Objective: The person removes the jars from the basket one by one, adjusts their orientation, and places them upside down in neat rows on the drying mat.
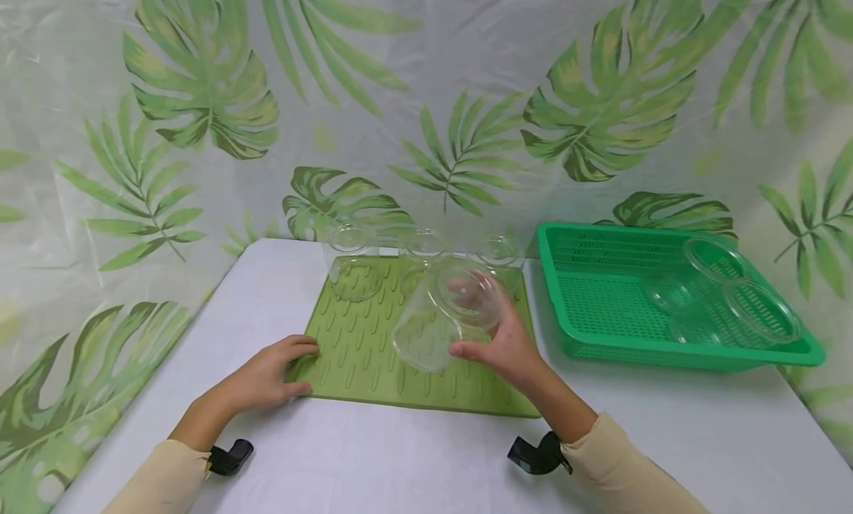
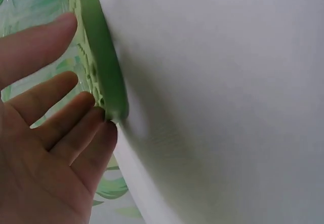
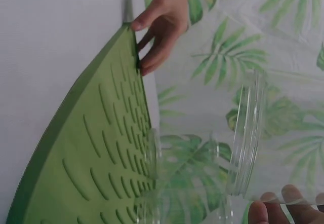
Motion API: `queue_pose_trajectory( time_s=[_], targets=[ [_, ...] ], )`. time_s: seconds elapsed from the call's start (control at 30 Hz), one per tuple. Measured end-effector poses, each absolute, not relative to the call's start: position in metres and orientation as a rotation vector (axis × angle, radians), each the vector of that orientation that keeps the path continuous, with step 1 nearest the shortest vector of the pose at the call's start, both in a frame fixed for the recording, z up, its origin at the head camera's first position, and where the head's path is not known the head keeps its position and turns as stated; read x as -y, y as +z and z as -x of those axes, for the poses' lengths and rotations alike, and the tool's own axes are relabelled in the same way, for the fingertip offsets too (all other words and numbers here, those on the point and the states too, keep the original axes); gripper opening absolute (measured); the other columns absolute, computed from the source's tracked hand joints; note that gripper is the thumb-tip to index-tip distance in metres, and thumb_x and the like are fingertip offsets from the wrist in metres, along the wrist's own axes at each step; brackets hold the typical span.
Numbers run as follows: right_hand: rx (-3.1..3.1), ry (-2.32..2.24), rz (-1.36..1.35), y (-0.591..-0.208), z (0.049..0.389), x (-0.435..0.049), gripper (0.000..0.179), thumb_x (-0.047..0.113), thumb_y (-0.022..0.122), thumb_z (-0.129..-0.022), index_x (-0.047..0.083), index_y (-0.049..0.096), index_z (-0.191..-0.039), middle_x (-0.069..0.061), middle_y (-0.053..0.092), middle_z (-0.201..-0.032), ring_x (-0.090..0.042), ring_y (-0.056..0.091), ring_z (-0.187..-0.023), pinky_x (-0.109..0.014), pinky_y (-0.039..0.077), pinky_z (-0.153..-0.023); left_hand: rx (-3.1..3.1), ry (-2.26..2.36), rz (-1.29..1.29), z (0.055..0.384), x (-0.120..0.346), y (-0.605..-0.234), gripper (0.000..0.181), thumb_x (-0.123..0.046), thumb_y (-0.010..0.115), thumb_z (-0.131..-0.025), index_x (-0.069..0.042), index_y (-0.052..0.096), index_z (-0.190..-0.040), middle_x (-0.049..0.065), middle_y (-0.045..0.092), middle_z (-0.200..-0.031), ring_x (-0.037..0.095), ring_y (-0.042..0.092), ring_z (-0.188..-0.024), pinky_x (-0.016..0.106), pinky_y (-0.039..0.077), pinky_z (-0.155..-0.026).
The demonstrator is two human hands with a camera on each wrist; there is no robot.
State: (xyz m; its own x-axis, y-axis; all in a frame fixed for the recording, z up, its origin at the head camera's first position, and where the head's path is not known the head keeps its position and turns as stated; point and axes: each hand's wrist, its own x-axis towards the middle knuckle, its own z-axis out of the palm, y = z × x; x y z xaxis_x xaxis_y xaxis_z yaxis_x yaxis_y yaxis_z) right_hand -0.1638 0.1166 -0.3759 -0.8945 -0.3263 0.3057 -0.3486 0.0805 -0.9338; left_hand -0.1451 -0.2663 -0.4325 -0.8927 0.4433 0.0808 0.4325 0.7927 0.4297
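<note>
Right arm's (image 1: 629, 462) fingers (image 3: 302, 211) grip jar (image 1: 426, 332); basket (image 1: 633, 349) holds two.

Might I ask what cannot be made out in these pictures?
Head view: bottom of middle rear container, blurred behind held container.
Left wrist view: thumb base of left hand, cut off by left edge.
Right wrist view: palm of right hand, cut off by frame edge.

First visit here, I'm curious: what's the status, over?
Left hand touching left edge of green mat. Right hand holding clear jar above mat. Possible obstacle: three more jars along mat's far side.
</note>
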Motion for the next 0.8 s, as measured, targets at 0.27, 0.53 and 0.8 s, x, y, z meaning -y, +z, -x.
queue_pose_trajectory(
  time_s=[0.27,0.53,0.8],
  targets=[
    [2.316,1.975,-0.794,-0.374,0.173,-0.100,0.116,0.063,0.083,-0.066,0.017,0.026,-0.155,-0.017,0.049,-0.149,-0.040,0.052,-0.132,-0.054,0.047,-0.107,-2.999,0.625,-0.699,0.144,0.268,-0.433,0.045,-0.012,0.077,-0.083,0.005,0.064,-0.123,0.024,0.058,-0.135,0.046,0.056,-0.125,0.057,0.049,-0.101],
    [2.371,2.015,-0.811,-0.371,0.187,-0.077,0.107,0.041,0.088,-0.072,0.021,0.026,-0.156,-0.010,0.050,-0.150,-0.033,0.052,-0.133,-0.049,0.049,-0.104,-2.952,0.650,-0.619,0.144,0.270,-0.434,0.056,-0.022,0.080,-0.082,0.004,0.062,-0.128,0.024,0.055,-0.140,0.046,0.052,-0.130,0.058,0.046,-0.105],
    [2.478,1.936,-0.765,-0.373,0.194,-0.063,0.104,0.028,0.089,-0.073,0.028,0.025,-0.156,-0.001,0.053,-0.147,-0.026,0.051,-0.131,-0.044,0.045,-0.103,-2.937,0.633,-0.562,0.144,0.268,-0.431,0.067,-0.020,0.082,-0.079,0.010,0.056,-0.133,0.030,0.044,-0.150,0.050,0.045,-0.135,0.059,0.044,-0.107]
  ],
)
